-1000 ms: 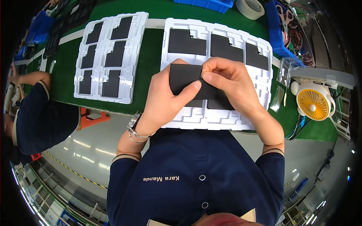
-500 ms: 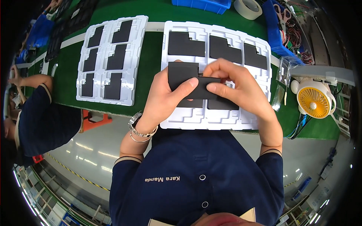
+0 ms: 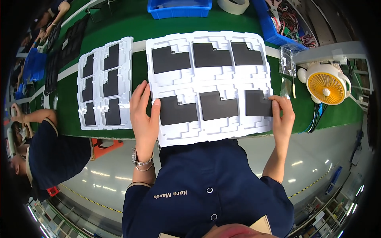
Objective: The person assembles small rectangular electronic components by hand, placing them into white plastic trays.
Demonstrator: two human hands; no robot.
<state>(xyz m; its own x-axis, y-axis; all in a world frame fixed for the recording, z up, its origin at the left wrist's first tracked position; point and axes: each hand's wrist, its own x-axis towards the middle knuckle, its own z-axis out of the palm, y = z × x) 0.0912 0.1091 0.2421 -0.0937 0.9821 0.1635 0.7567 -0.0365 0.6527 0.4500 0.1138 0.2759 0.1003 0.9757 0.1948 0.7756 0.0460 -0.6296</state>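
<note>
The left hand (image 3: pixel 145 115) lies flat, steadying the white moulded tray (image 3: pixel 210 85) at the counter's near edge; the right hand (image 3: pixel 282 115) pinches a thin black L-shaped panel (image 3: pixel 258 103), seemingly light, stiff, best edge-gripped.

I count two white moulded trays: the near tray (image 3: pixel 210 131) at my six o'clock and a second tray (image 3: pixel 105 83) at ten. Each holds six black L-shaped panels (image 3: pixel 218 105), twelve altogether. At twelve sits one blue bin (image 3: pixel 178 8), at three one yellow fan (image 3: pixel 326 88).
</note>
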